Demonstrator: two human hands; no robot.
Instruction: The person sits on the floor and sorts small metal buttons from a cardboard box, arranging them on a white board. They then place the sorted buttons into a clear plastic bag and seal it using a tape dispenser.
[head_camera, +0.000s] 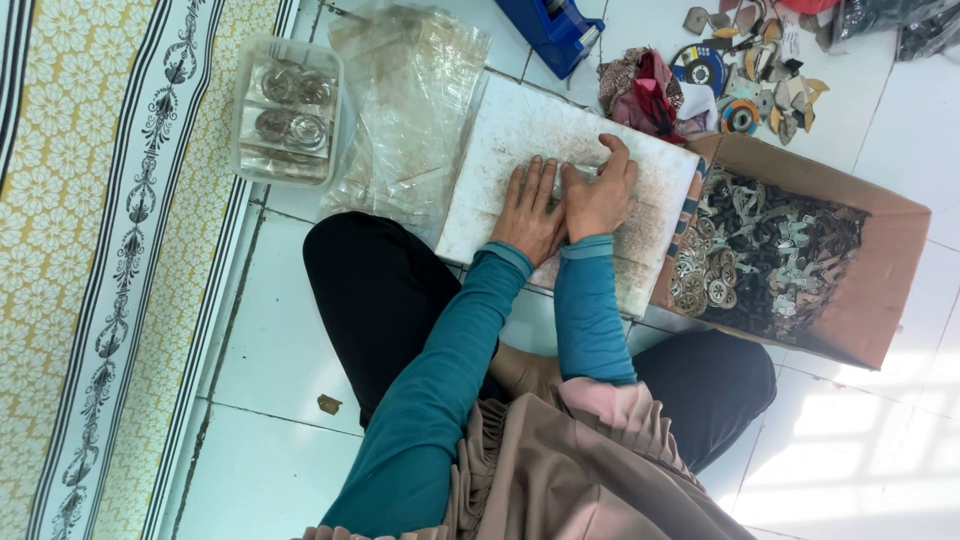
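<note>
My left hand (528, 208) lies flat, fingers apart, on a worn white board (520, 125) resting across my lap and the tiled floor. My right hand (600, 192) sits right beside it, touching it, with fingers curled down onto a small clear plastic packet (578, 169) on the board. The packet is mostly hidden under the fingers, and its contents cannot be made out. Both arms wear teal sleeves.
A cardboard box (885, 300) full of small metal pieces stands right of the board. A pile of clear plastic bags (410, 95) and a clear tub (287, 110) of round metal pieces lie to the left. A blue tape dispenser (552, 30), cloth scraps (648, 85) and loose pieces (765, 70) lie beyond. A patterned mat (90, 200) borders the left.
</note>
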